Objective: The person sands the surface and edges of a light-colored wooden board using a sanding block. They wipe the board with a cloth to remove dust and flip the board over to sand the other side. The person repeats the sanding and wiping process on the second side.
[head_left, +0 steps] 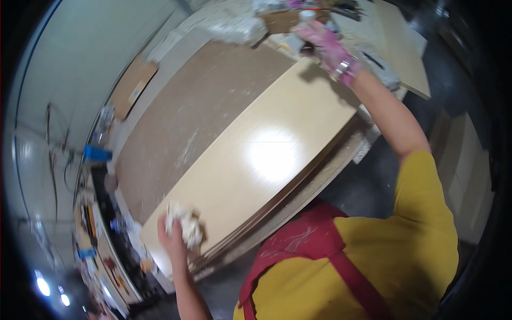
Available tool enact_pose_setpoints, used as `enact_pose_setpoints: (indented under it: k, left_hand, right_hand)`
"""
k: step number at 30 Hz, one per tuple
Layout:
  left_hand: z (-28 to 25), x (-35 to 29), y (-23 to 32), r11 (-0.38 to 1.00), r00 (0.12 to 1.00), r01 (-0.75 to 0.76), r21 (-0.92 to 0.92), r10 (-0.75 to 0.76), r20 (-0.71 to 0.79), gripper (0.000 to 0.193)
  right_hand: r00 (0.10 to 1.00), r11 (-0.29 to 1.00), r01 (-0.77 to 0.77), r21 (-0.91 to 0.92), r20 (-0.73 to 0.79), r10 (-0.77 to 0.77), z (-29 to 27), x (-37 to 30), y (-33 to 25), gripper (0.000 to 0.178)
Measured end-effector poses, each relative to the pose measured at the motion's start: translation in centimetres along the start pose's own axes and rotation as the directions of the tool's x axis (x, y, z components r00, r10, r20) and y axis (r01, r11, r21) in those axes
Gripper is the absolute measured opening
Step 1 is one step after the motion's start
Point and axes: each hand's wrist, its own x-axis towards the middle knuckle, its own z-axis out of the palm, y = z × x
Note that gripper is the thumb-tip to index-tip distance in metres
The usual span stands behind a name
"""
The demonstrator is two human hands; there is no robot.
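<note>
My left hand (172, 238) is bare and grips a crumpled white rag (184, 224), pressed on the near corner of a glossy cream board (256, 154). The board lies on top of a stack of similar panels on a brown workbench (186, 117). My right hand (326, 44) wears a pink glove and stretches to the board's far end, among clutter. A small white round container (306, 15) sits at its fingertips; whether the fingers hold it is unclear because of blur.
Crumpled white plastic (234, 26) and other clutter lie at the bench's far end. Another pale panel (405, 48) rests at the upper right. A crowded shelf with small items (98, 229) runs along the left. The floor (368, 176) beside me is dark.
</note>
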Motion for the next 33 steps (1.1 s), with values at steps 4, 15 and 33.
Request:
enact_pose_setpoints:
  k: [4, 15, 33]
  left_hand:
    - [10.8, 6.6, 7.8, 0.903, 0.924, -0.33, -0.277, 0.368, 0.1, 0.034]
    - [12.1, 10.4, 1.2, 0.721, 0.847, -0.53, 0.447, 0.48, 0.23, 0.038]
    - [-16.9, 9.8, -20.9, 0.945, 0.983, 0.091, 0.314, -0.036, -0.179, 0.053]
  right_hand:
    - [0.985, 0.915, -0.123, 0.384, 0.16, 0.065, 3.6, -7.0, 2.5, 0.026]
    - [0.981, 0.862, -0.178, 0.474, 0.018, 0.192, -2.2, -7.4, 10.7, 0.032]
    - [0.99, 0.96, -0.123, 0.25, -0.042, 0.138, -4.6, -5.8, 10.6, 0.028]
